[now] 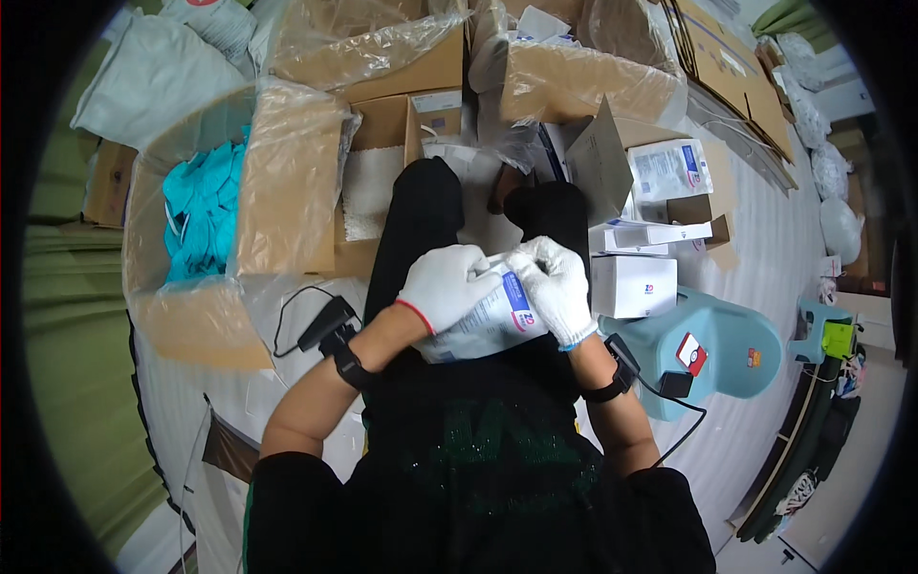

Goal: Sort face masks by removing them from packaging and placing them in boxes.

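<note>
Pouch (492, 320): pale and soft-sided, with a blue printed panel; located over the dark-clothed lap (478, 381), held by its upper edge between the left hand (445, 287) and the right hand (553, 287), lower edge toward the torso.
Left hand: white knitted glove, red cuff edge; thumb and fingers drawn together, clamped on the pouch's upper edge.
Right hand: white knitted glove, blue cuff edge; fingers bent and pinched on the pouch's upper right corner, just beside the left fingertips. Exact placement of each fingertip cannot be told.
Wrists: a black strapped device on the left (344, 359) and another on the right (620, 365), each with a cable.
Left-side carton (191, 325): brown, lined with clear plastic; contains a heap of teal pieces (203, 215), kind not determinable.
Narrow carton (384, 124): brown, near the left knee; white textured material (373, 196) inside.
Right-side open carton (601, 158): flaps raised; a second printed pouch (667, 172) lies at it.
White box (635, 285): beside the right hand, next to the light-blue plastic stool (751, 344).
Stool surface: a red-and-white card (691, 354) rests on it.
</note>
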A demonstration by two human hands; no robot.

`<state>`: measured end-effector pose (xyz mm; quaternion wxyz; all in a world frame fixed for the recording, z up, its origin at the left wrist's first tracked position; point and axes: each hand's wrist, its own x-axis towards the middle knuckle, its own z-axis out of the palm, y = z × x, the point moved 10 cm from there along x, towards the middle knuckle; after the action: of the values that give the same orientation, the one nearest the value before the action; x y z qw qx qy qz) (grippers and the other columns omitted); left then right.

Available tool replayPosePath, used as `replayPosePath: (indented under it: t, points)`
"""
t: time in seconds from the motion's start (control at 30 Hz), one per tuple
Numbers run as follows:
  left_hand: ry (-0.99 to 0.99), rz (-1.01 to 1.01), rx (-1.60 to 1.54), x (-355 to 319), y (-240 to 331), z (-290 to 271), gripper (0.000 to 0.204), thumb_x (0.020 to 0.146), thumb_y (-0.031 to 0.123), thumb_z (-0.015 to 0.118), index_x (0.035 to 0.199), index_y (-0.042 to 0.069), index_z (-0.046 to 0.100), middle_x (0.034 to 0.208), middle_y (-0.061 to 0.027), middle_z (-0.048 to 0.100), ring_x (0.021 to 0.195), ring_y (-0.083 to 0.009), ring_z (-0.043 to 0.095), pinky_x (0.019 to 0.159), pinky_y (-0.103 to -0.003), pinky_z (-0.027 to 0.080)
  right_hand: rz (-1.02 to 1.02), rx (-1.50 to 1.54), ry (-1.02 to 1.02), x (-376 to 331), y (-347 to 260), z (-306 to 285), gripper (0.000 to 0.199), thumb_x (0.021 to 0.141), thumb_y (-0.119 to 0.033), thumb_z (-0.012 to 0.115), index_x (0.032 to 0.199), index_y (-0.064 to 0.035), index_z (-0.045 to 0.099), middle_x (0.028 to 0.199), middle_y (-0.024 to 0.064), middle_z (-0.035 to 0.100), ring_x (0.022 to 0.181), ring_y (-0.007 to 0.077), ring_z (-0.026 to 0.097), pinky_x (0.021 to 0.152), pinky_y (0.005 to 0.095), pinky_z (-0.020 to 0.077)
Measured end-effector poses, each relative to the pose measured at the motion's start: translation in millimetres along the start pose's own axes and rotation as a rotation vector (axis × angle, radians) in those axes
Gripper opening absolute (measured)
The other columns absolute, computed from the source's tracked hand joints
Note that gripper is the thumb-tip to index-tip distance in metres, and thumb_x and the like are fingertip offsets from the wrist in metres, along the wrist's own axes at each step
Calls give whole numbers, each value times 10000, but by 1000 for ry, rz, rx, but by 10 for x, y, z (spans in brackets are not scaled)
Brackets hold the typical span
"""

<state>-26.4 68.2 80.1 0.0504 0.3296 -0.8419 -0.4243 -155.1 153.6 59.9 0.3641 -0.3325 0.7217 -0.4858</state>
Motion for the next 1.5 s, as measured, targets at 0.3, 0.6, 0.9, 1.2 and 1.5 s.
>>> replayPosePath:
  t: [0.3, 0.6, 0.9, 1.2, 1.5]
  points:
    - [-59, 318, -79, -104, 215, 222, 228, 865, 261, 630, 851, 38, 677, 782, -200, 619, 714, -361, 628, 637, -389, 491, -38, 73, -2, -214, 51, 148, 124, 837, -56, 683, 750, -33, 597, 652, -2, 565, 642, 42, 501, 601, 238, 433]
    - [-70, 1005, 252, -1068, 1164, 571, 97, 796, 181, 675, 842, 97, 658, 752, -43, 611, 626, -180, 612, 540, -313, 485, 198, -168, 127, 47, 476, 205, 199, 795, -231, 682, 704, -60, 634, 635, 116, 603, 592, 213, 582, 615, 352, 476]
    - [204, 494, 204, -42, 550, -251, 185, 753, 231, 720, 789, 88, 610, 815, -91, 587, 847, -272, 603, 697, -387, 486, 45, 203, -11, 41, 261, 156, 91, 872, -96, 654, 822, -22, 636, 703, 12, 624, 671, 55, 548, 641, 237, 465]
    - [-296, 396, 196, 64, -99, 521, 316, 944, 335, 478, 860, 67, 623, 804, -188, 636, 786, -408, 613, 703, -471, 497, -171, -257, 48, -161, -93, 96, 182, 778, -150, 734, 760, -25, 603, 682, 117, 597, 614, 178, 594, 594, 312, 478]
    - [57, 939, 421, -680, 1049, 228, 68, 734, 159, 668, 779, 203, 643, 631, 2, 555, 529, -190, 549, 478, -345, 407, 193, -345, 142, 291, 575, 208, 250, 794, -266, 709, 728, -50, 602, 741, 183, 640, 699, 329, 647, 629, 413, 500]
